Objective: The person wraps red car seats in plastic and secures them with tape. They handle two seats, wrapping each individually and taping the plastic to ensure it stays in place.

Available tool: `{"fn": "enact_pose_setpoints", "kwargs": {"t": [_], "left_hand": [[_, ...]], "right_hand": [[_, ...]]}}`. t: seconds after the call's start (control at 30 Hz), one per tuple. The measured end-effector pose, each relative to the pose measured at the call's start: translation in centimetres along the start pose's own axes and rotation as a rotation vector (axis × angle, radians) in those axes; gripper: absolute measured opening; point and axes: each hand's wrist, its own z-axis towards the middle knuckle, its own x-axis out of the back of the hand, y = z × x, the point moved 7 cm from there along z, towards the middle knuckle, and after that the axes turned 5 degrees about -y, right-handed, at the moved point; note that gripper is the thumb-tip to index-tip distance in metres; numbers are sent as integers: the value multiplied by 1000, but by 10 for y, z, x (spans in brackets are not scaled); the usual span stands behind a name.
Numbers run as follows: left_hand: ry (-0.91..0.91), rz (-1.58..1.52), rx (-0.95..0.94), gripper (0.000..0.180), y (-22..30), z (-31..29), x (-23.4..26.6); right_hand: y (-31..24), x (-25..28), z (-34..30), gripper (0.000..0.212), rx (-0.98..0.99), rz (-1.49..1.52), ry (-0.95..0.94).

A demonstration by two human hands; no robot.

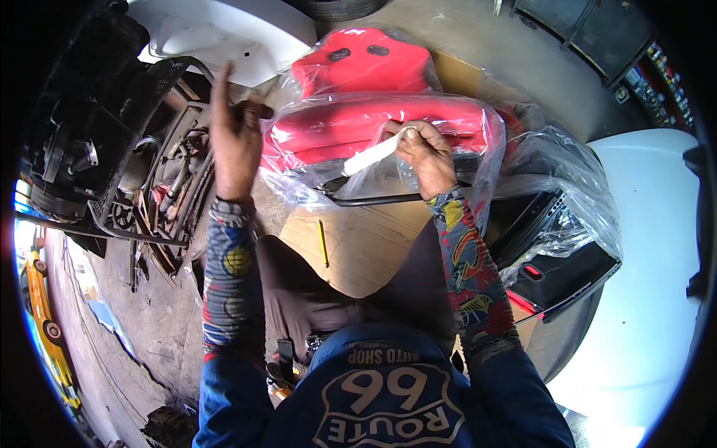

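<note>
From my end I have the right hand (429, 158) closed in a pinch, thumb against fingers, on one end of a white strip (370, 157); the strip slants down to the left in front of the red padded seat (358, 127), and I can't tell whether its free end touches the wrapping. The left hand (236, 145) is raised to the left of the seat, open, one finger stretched out to the far side and the others loosely bent; I see nothing in it. I read the step in hand as handling the strip at the seat's clear plastic wrapping (287, 183), though the strip's use is unclear to me. To my mind the next move calls for the right pinch to hold firm and for the left hand to come in if the free end needs steadying, without snagging the thin film. Just on the near side of the seat runs a black bar (377, 200), then cardboard (373, 235) with a yellow pencil (323, 243) lying on it. Beyond the seat is a red backrest (362, 67) with two dark slots, also under plastic. Farther out, scrap metal (168, 187) lies left and a large white panel (635, 306) right.
</note>
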Motion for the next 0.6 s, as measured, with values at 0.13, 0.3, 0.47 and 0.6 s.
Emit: {"fn": "enact_pose_setpoints", "kwargs": {"t": [0.13,0.3,0.47,0.6], "left_hand": [[-289,230,-129,26,11,-23,-71],[-408,469,-281,27,24,-34,-128],[-396,542,-306,28,23,-29,-125],[-332,436,-239,26,18,-26,-125]], "right_hand": [[-2,-2,4,22,17,-93,28],[-16,-1,3,24,27,-156,43],[-11,0,0,28,-21,25,101],[-9,-2,-2,29,-19,52,110]]}}
